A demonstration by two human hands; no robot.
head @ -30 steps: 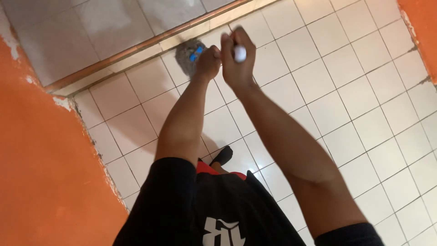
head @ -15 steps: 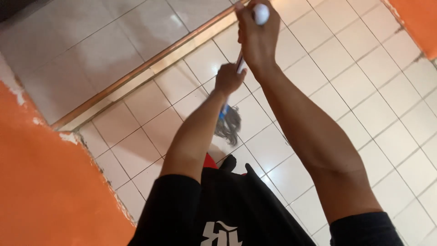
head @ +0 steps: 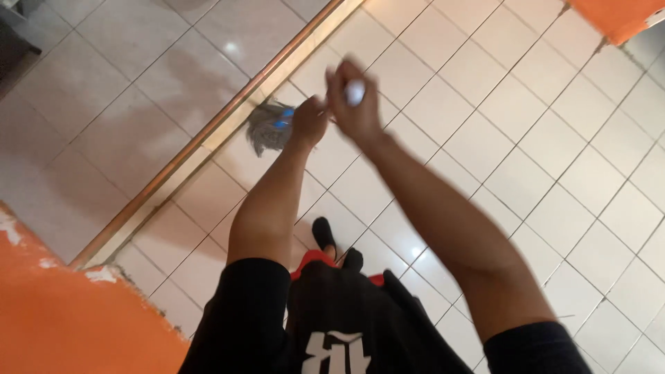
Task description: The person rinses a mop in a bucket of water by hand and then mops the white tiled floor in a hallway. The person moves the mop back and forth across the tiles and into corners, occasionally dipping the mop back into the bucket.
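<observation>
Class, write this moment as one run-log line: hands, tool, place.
left hand: grips mop handle low | right hand: grips white handle tip | grey mop head: on tile floor beside brown threshold strip

The mop head (head: 267, 129) is a shaggy bundle of grey cloth strands, matt, with a blue plastic clamp (head: 282, 122). The handle's white end cap (head: 355, 91) looks like smooth plastic. The floor tiles (head: 485, 145) are glazed and glossy, catching light spots. The threshold strip (head: 208, 135) looks polished. The orange wall (head: 69, 325) shows matt, chipped paint.
</observation>
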